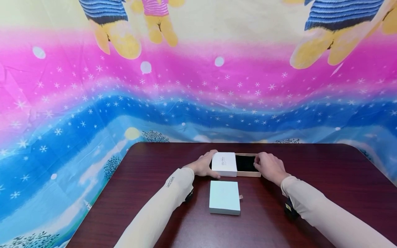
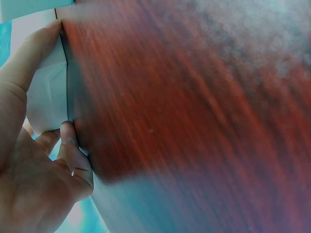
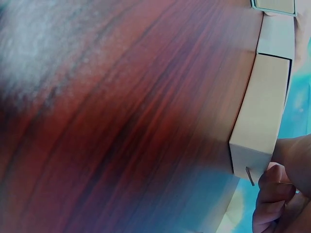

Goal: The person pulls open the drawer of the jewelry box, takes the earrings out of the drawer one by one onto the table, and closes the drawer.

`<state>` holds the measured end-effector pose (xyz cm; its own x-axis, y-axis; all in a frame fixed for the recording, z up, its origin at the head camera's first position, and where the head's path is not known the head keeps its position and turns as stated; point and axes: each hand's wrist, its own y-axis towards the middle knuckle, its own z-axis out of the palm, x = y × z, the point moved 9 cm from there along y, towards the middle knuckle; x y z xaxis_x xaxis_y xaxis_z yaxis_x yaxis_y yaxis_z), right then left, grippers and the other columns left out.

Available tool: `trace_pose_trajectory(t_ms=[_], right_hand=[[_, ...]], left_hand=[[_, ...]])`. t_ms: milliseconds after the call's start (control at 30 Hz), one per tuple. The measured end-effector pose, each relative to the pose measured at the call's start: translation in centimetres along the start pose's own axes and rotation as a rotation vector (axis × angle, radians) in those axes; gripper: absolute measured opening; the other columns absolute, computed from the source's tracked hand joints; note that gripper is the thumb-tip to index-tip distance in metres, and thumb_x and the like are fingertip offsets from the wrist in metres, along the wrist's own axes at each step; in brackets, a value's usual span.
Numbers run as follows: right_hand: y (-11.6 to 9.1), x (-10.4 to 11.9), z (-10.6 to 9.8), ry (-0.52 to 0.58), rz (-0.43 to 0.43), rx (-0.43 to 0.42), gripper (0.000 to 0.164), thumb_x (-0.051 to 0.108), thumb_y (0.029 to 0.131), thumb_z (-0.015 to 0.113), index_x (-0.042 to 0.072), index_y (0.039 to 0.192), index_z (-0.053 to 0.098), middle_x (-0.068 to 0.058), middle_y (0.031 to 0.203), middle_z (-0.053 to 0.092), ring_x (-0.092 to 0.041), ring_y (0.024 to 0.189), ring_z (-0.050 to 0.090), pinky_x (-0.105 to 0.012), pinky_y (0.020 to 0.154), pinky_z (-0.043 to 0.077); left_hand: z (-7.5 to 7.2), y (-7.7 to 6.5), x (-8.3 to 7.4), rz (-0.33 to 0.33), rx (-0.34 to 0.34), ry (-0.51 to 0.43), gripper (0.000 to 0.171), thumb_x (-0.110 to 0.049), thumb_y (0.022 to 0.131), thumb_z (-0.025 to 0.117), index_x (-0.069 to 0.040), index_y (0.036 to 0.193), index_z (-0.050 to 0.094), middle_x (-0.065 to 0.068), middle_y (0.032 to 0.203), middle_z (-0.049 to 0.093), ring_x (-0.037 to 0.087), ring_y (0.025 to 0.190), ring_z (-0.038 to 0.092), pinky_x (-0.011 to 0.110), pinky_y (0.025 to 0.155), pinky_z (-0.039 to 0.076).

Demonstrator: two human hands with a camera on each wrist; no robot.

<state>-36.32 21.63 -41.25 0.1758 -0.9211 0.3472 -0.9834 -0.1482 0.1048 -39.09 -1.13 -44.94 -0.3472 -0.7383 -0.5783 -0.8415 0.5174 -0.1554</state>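
Note:
A white slide-out box stands toward the far side of the table, its printed white sleeve (image 1: 224, 164) on the left. From the sleeve's right end protrudes a beige drawer (image 1: 248, 174) with a black lining (image 1: 244, 163) inside. My left hand (image 1: 204, 164) holds the sleeve from the left, thumb along the near side (image 2: 46, 43) and fingers at the left end. My right hand (image 1: 271, 167) grips the drawer's right end, digits reaching over the rim onto the lining. Its other fingers (image 3: 272, 199) curl outside the end wall, beside a small pull tab (image 3: 250, 175).
A pale mint box (image 1: 224, 196) with a small ribbon tab (image 1: 241, 197) lies nearer on the dark red wooden table (image 1: 149, 193). Behind the table hangs a pink and blue printed cloth (image 1: 198, 82). Both forearms wear light sleeves.

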Motion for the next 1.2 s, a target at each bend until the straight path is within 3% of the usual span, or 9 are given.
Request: trace_pose_trajectory(t_ms=[1200], right_hand=[[0.07,0.29,-0.81,0.012,-0.018,-0.032,0.009,0.015,0.094,0.065,0.009,0.090,0.071,0.001,0.065,0.061,-0.016,0.057,0.053,-0.034,0.052,0.041]], left_hand=[[0.07,0.02,0.27,-0.016,0.005,-0.002,0.106,-0.039,0.080,0.086,-0.017,0.160,0.019,0.009,0.151,0.042,0.030,0.132,0.040,0.047,0.112,0.036]])
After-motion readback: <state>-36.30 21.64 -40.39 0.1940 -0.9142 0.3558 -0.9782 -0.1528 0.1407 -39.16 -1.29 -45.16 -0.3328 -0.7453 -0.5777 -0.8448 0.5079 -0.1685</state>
